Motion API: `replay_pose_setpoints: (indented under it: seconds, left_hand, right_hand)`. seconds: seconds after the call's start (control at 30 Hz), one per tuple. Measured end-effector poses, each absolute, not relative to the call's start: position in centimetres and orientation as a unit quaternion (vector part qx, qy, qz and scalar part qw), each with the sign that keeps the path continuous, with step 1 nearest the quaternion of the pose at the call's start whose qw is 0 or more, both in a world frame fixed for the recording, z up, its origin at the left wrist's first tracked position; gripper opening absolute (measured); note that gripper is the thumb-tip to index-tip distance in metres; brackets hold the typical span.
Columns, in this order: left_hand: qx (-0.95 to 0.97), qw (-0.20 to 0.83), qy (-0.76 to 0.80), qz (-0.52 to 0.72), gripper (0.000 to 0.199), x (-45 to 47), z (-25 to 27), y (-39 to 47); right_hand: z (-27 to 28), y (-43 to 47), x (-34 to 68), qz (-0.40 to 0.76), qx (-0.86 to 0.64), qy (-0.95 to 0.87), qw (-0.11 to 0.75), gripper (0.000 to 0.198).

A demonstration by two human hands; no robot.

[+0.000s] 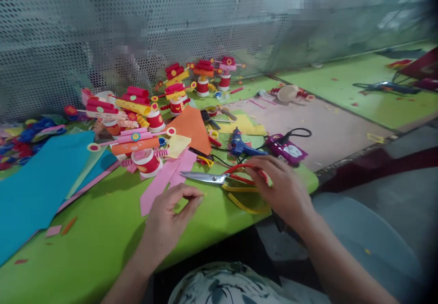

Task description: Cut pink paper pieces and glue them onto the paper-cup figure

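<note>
My right hand [282,187] has its fingers on the red handles of a pair of scissors [214,179], whose blades point left over the green table. Beneath the handles lie narrow yellow strips [244,203], close to the table edge. My left hand [173,210] is closed in a pinch just below the blades. A tiny yellowish speck shows at its fingertips, too small to name. Pink paper pieces [152,194] lie behind the left hand. The nearest paper figure [146,161], with a red and white cup body, stands just beyond them.
More paper figures [176,105] stand toward the perforated metal screen [212,25]. Blue sheets [44,171] cover the left side, near an orange sheet [193,128]. A blue glue gun [239,143] and a purple box with a cord [287,151] lie beyond the scissors. A stool [366,235] stands right.
</note>
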State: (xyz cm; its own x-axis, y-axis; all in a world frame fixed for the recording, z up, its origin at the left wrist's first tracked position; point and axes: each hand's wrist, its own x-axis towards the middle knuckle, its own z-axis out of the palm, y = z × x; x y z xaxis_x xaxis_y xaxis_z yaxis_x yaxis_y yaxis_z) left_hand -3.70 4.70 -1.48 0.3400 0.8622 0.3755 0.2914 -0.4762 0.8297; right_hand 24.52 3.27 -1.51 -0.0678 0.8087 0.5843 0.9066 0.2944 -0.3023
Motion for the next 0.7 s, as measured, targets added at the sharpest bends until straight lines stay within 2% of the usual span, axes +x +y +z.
replay_pose_setpoints:
  seconds: [0.13,0.23,0.47,0.7]
  left_hand:
    - [0.738,0.335,0.380,0.446,0.006,-3.7,-1.8,4.9]
    - [0.734,0.320,0.386,0.457,0.007,-3.8,-2.0,4.8]
    - [0.745,0.217,0.355,0.521,0.017,-4.1,-2.6,5.3]
    - [0.750,0.116,0.364,0.540,0.018,-3.9,-2.4,5.0]
  right_hand:
    - [-1.1,6.4,28.1,-0.124,-0.680,-0.706,0.152,0.034]
    - [-1.2,8.5,29.0,-0.110,-0.683,-0.716,0.091,0.038]
    - [-1.9,10.3,29.0,-0.118,-0.671,-0.728,0.076,0.026]
    - [-1.3,8.7,29.5,-0.133,-0.671,-0.706,0.184,0.026]
